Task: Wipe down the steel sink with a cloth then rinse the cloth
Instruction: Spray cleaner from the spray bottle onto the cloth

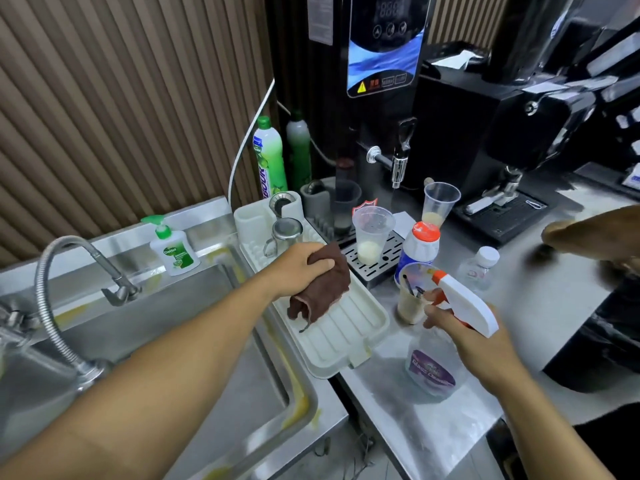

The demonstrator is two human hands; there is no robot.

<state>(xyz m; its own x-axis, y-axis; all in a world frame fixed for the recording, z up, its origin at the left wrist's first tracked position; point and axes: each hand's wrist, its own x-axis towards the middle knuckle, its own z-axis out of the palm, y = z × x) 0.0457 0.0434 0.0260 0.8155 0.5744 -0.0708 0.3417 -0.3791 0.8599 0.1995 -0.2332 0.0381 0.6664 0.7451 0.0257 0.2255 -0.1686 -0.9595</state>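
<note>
- Two hands loaded: left hand (298,268) grips the bunched brown cloth (325,289) over the white drain tray (349,337), just right of the sink (194,317); the cloth tail touches the tray.
- Right hand (460,337) is curled round the spray bottle (467,306) at its trigger head, above the counter (433,427).
- Sink looks unwiped: yellow residue (294,382) along its rim.
- Risk: bottle is just beside an open cup (412,306); a swing toward the sink could tip it.
- Risk: spraying from here would likely mist the cups, not the steel.
- Risk: dangling cloth could snag the tray and drag it.
</note>
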